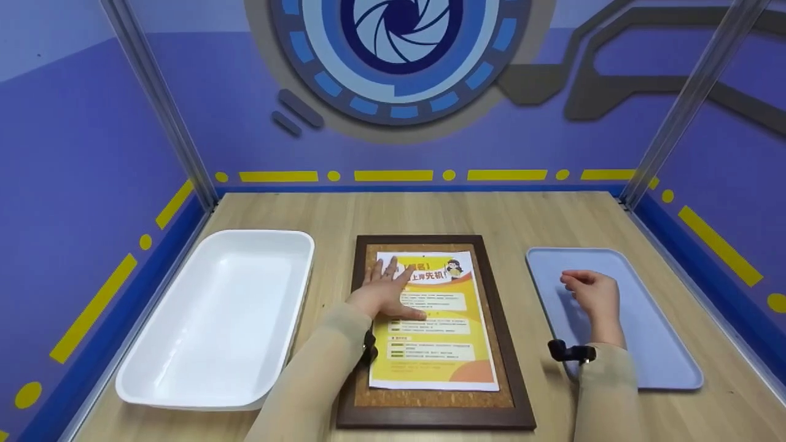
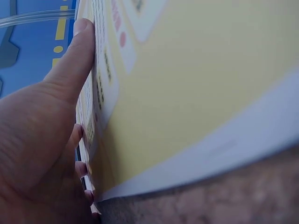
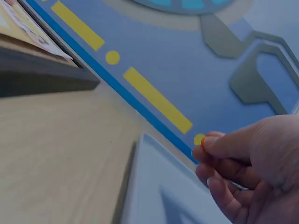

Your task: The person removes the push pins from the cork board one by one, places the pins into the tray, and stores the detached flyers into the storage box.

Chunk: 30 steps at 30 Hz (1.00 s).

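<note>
A yellow-and-white printed sheet lies on a cork board with a dark brown frame. My left hand rests on the sheet's upper left part, fingers spread; in the left wrist view its thumb lies along the paper. Over the blue tray my right hand is held up, thumb and index finger pinched together. The right wrist view shows a small orange thing between those fingertips, mostly hidden, so its kind cannot be told.
To the left of the board stands a deep white tray with nothing visible in it. The wooden table is bounded by purple-blue panels at the back and sides. Bands with black clips sit on the wrists.
</note>
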Each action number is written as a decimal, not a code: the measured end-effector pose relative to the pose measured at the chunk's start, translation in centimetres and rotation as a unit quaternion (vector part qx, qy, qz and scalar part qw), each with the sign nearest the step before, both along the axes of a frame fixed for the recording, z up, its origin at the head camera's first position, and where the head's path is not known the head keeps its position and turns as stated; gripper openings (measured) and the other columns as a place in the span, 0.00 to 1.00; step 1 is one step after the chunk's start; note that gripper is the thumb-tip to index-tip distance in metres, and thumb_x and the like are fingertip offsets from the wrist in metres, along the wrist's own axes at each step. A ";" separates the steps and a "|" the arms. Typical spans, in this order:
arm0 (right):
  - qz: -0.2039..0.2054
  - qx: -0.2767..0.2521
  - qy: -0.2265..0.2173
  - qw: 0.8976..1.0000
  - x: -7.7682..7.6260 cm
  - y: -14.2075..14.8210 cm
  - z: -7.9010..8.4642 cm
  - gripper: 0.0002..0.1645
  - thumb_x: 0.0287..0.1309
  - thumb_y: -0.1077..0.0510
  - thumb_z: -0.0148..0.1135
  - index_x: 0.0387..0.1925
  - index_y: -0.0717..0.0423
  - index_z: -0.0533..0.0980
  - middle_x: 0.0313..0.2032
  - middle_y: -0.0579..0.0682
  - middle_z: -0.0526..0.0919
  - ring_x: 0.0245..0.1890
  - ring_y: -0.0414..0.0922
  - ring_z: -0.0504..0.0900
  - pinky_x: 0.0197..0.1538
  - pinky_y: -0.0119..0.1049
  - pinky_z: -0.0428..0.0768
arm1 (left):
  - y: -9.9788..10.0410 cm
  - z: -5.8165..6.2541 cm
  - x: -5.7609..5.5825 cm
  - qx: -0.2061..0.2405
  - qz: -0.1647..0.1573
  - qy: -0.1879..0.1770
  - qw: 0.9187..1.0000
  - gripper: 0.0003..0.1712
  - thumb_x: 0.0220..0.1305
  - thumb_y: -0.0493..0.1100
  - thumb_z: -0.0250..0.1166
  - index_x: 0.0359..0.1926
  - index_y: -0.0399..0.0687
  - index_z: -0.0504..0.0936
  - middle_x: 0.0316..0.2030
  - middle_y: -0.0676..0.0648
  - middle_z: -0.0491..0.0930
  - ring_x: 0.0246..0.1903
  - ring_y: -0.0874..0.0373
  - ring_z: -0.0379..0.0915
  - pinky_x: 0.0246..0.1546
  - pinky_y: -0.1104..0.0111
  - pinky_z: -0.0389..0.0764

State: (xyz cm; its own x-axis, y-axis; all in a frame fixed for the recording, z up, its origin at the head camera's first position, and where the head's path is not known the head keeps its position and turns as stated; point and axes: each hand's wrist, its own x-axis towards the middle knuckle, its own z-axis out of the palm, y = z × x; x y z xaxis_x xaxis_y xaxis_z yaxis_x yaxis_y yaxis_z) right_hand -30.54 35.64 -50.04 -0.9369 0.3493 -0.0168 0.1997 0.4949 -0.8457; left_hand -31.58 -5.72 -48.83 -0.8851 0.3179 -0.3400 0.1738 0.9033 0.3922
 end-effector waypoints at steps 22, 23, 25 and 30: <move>0.035 0.117 -0.052 0.991 -0.1 0.7 -1.3 0.15 0.65 0.58 0.66 0.44 0.67 0.86 0.44 0.62 0.90 0.50 0.62 0.84 0.44 0.38 0.78 | -0.1 0.1 0.0 -0.001 -0.009 0.012 1.000 0.68 0.52 0.78 0.68 0.84 0.63 0.44 0.84 0.44 0.28 0.82 0.37 0.20 0.82 0.45 0.30; 0.036 0.116 -0.054 0.991 -0.1 0.7 -1.3 0.15 0.65 0.58 0.66 0.44 0.67 0.86 0.44 0.63 0.90 0.51 0.63 0.83 0.46 0.40 0.79 | -0.1 0.0 0.0 0.000 -0.008 0.012 1.000 0.68 0.52 0.78 0.68 0.84 0.63 0.44 0.84 0.44 0.28 0.82 0.37 0.20 0.82 0.45 0.30; 0.039 0.115 -0.057 0.991 0.0 0.6 -1.3 0.16 0.66 0.58 0.65 0.45 0.68 0.86 0.47 0.64 0.89 0.53 0.64 0.83 0.51 0.47 0.80 | -0.1 0.0 0.0 0.001 -0.007 0.010 1.000 0.68 0.52 0.78 0.69 0.84 0.63 0.44 0.84 0.44 0.28 0.82 0.38 0.19 0.82 0.46 0.29; 0.040 0.109 -0.056 0.992 0.2 0.5 -1.2 0.18 0.65 0.59 0.65 0.50 0.70 0.83 0.51 0.69 0.86 0.54 0.65 0.81 0.55 0.52 0.79 | -0.1 0.0 0.0 0.002 -0.005 0.008 1.000 0.68 0.52 0.78 0.69 0.84 0.63 0.44 0.84 0.45 0.28 0.82 0.38 0.19 0.82 0.46 0.28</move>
State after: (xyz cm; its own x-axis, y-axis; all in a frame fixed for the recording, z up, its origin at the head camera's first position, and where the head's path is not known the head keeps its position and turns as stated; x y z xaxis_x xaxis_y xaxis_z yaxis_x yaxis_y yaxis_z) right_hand -30.34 36.16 -51.25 -0.9582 0.2809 -0.0542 0.2389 0.6814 -0.6919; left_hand -31.53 -5.79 -48.85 -0.8867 0.3286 -0.3253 0.1893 0.8998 0.3932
